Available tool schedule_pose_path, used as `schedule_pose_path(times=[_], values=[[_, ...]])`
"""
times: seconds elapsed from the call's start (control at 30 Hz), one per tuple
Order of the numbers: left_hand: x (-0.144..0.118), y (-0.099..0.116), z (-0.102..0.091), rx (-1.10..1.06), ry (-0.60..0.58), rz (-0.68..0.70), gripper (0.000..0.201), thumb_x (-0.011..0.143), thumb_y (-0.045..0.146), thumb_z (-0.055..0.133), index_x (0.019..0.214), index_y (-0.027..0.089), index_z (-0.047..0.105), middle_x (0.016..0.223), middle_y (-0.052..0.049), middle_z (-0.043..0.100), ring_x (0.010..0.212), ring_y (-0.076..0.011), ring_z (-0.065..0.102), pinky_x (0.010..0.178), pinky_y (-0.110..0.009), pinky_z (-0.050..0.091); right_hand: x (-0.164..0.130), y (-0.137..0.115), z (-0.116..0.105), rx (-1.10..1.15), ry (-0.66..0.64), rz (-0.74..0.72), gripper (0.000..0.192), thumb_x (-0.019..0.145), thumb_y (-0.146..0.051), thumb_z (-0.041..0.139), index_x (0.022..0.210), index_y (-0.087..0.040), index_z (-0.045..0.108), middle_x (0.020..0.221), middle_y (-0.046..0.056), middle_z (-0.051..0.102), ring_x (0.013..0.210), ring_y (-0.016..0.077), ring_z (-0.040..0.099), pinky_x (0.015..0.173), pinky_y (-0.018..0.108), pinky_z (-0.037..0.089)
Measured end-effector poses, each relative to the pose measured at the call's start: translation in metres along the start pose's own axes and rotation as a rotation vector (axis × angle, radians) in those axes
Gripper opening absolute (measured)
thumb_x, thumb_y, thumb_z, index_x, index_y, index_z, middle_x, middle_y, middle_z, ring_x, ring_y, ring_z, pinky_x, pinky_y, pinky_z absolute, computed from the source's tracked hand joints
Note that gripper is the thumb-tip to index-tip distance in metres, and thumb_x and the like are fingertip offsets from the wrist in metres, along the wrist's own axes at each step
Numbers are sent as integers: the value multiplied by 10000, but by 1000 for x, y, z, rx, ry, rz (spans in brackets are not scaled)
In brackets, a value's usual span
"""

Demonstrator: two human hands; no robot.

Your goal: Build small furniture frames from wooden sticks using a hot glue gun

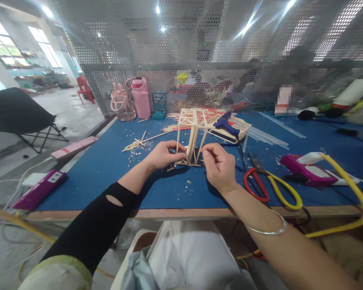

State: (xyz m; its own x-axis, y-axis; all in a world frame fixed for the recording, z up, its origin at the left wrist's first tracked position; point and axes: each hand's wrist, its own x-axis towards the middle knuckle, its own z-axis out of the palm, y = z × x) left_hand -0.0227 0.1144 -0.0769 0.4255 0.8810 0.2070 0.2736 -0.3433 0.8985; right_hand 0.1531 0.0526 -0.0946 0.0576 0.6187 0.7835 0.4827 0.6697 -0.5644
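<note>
A frame of thin wooden sticks (192,141) stands upright on the blue table mat, between my hands. My left hand (165,155) reaches in from the left, thumb and fingers closed on the frame's lower left side. On the other side, my right hand (220,164) is closed in a pinch, its fingertips close to the frame's right leg. Whatever lies in that pinch is too small to make out. Behind the frame, a blue glue gun (226,124) rests on more stick work (245,128).
Red-handled and yellow-handled scissors (260,173) lie right of my right hand, near a purple power strip (308,171) with a yellow cable. Clear glue sticks (269,137) lie behind. Loose sticks (136,143) and scraps are at left. A pink bottle (140,98) stands by the mesh panel.
</note>
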Motion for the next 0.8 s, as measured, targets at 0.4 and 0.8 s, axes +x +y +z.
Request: schedule_pose_path(times=[0.4,0.8], values=[[-13,8,-58,-92,-44,-177,479,527,341,803,946,164,653,732,15,619,659,-98,542,626,-229,401,1,9,3,218,162,145,277,905,-358,377,722,-203,515,471,-62,389,419,104,388,442,240,293],[-16,12,-48,582,-270,-227,189,616,374,664,591,190,700,532,23,613,522,-115,497,522,-226,338,2,8,2,167,172,133,343,921,-439,347,719,-211,506,494,-50,398,454,112,417,479,249,335]])
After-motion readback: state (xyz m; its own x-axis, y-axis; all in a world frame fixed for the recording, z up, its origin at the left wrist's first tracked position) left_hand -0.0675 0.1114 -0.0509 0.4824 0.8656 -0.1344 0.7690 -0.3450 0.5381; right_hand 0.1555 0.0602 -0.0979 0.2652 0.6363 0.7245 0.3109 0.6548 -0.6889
